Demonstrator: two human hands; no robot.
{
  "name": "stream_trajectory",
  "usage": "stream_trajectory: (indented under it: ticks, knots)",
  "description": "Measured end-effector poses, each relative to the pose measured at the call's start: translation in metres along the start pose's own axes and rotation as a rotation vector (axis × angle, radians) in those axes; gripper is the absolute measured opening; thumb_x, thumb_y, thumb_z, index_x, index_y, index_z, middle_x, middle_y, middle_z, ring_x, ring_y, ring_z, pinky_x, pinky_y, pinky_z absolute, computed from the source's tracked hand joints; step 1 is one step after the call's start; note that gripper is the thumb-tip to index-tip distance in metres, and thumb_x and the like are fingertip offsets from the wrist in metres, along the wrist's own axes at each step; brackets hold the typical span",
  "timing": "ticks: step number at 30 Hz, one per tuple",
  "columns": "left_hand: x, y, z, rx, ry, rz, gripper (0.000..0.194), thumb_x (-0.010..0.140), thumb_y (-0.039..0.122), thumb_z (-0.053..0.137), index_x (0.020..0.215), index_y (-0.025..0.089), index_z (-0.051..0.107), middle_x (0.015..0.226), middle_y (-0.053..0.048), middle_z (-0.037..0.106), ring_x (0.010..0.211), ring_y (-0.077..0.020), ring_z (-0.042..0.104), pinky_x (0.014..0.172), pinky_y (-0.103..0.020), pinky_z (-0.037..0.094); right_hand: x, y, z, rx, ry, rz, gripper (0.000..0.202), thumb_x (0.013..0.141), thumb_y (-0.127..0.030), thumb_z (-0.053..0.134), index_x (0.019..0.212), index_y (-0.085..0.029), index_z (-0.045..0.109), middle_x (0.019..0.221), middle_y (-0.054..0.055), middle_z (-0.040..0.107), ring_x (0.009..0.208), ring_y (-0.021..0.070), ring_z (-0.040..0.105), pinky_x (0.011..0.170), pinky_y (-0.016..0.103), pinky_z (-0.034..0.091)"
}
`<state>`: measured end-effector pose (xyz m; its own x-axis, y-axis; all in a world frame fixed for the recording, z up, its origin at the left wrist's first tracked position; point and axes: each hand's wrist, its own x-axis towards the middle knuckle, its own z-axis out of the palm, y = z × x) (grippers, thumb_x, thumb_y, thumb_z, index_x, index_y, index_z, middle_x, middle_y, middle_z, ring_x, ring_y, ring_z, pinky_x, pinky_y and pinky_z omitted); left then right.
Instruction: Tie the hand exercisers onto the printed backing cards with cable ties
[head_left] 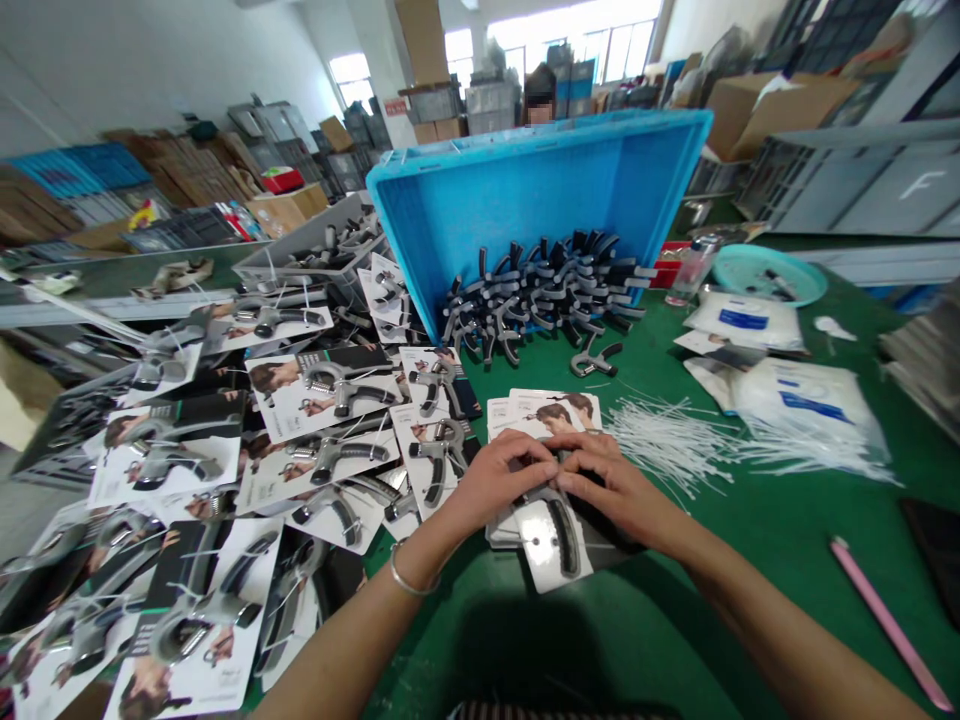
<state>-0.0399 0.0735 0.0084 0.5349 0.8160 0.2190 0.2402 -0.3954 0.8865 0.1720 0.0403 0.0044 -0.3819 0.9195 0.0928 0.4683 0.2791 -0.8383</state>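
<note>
A grey-and-black hand grip strengthener [564,532] lies on a white backing card [536,562] at the front of the table. My left hand [510,475] and my right hand [611,485] meet over its upper end, thumbs and fingertips pinched together. Any cable tie between the fingertips is hidden. Printed backing cards [555,402] lie stacked under and behind my hands. Right of them spreads a loose pile of white cable ties [667,440]. One loose hand grip strengthener [596,357] sits farther back.
A tipped blue crate [517,195] spills several hand grips at the back. Carded hand grips [341,385] heap up on the left. Bags of cable ties [814,405], a turquoise tray [806,270] and a pink stick-like object [892,625] lie right. Grey crates [862,185] stand behind.
</note>
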Motion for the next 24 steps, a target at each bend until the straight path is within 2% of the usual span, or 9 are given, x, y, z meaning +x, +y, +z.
stream_trajectory:
  ticks: [3,6,9,12,15,17,21,23,24]
  knots:
    - [0.002,0.020,0.001,0.235,0.064,0.013,0.014,0.090,0.028,0.064,0.079,0.020,0.068,0.081,-0.003,0.067,0.090,-0.0222,0.059,0.087,-0.039,0.042,-0.001,0.001,0.001,0.014,0.037,-0.021,0.015,0.095,-0.032,0.055,0.101,-0.025,0.066,0.134,0.007,0.057,0.130,0.0257,0.045,0.112,0.049,0.030]
    - [-0.005,0.039,0.017,0.515,0.129,0.111,0.017,0.092,0.025,0.056,0.079,0.019,0.065,0.084,-0.006,0.066,0.094,-0.0261,0.055,0.088,-0.045,0.039,0.000,0.004,0.009,-0.024,0.152,-0.072,0.019,0.093,-0.025,0.054,0.110,-0.025,0.062,0.131,0.008,0.058,0.130,0.0253,0.046,0.112,0.049,0.028]
    - [-0.020,0.047,0.042,0.679,0.048,0.218,0.019,0.094,0.020,0.048,0.084,0.016,0.064,0.090,-0.012,0.066,0.092,-0.0280,0.053,0.085,-0.047,0.039,0.000,0.006,0.016,-0.040,0.201,-0.114,0.024,0.095,-0.021,0.049,0.116,-0.025,0.060,0.129,0.008,0.060,0.129,0.0247,0.047,0.111,0.049,0.028]
    - [-0.035,0.042,0.058,0.689,0.001,0.249,0.018,0.094,0.018,0.047,0.086,0.016,0.063,0.089,-0.011,0.065,0.089,-0.0267,0.054,0.082,-0.046,0.041,-0.002,0.007,0.016,-0.022,0.193,-0.110,0.024,0.094,-0.020,0.050,0.115,-0.025,0.061,0.129,0.007,0.061,0.128,0.0245,0.048,0.109,0.047,0.030]
    - [-0.039,0.036,0.058,0.531,0.149,0.144,0.013,0.095,0.023,0.053,0.086,0.018,0.060,0.086,-0.007,0.065,0.089,-0.0233,0.055,0.084,-0.043,0.042,-0.002,0.008,0.017,-0.019,0.206,-0.110,0.022,0.092,-0.019,0.053,0.111,-0.024,0.062,0.126,0.007,0.062,0.126,0.0240,0.050,0.108,0.047,0.030]
    - [-0.039,0.037,0.058,0.510,0.189,0.133,0.013,0.095,0.023,0.053,0.085,0.018,0.060,0.085,-0.007,0.065,0.089,-0.0226,0.055,0.085,-0.043,0.042,0.000,0.009,0.020,-0.023,0.231,-0.122,0.018,0.092,-0.019,0.052,0.106,-0.024,0.063,0.123,0.006,0.063,0.124,0.0233,0.051,0.108,0.046,0.030]
    - [-0.046,0.047,0.067,0.672,0.079,0.148,0.015,0.096,0.020,0.048,0.088,0.018,0.061,0.089,-0.009,0.065,0.092,-0.0250,0.055,0.086,-0.045,0.043,0.003,0.008,0.022,-0.043,0.254,-0.124,0.014,0.092,-0.020,0.052,0.101,-0.023,0.063,0.122,0.007,0.063,0.122,0.0242,0.051,0.107,0.047,0.031]
    - [-0.058,0.052,0.072,0.719,0.137,0.075,0.017,0.094,0.031,0.056,0.100,0.017,0.061,0.101,-0.011,0.063,0.099,-0.0278,0.054,0.090,-0.048,0.043,-0.005,0.003,0.017,-0.072,0.278,-0.107,0.014,0.094,-0.021,0.051,0.103,-0.023,0.062,0.121,0.007,0.064,0.120,0.0250,0.051,0.105,0.048,0.032]
    - [-0.065,0.053,0.073,0.734,0.186,0.037,0.030,0.090,0.040,0.061,0.107,0.016,0.059,0.108,-0.012,0.061,0.103,-0.0297,0.053,0.093,-0.050,0.042,-0.011,-0.001,0.014,-0.101,0.290,-0.105,0.015,0.095,-0.022,0.051,0.105,-0.024,0.061,0.120,0.007,0.064,0.118,0.0252,0.051,0.104,0.048,0.033]
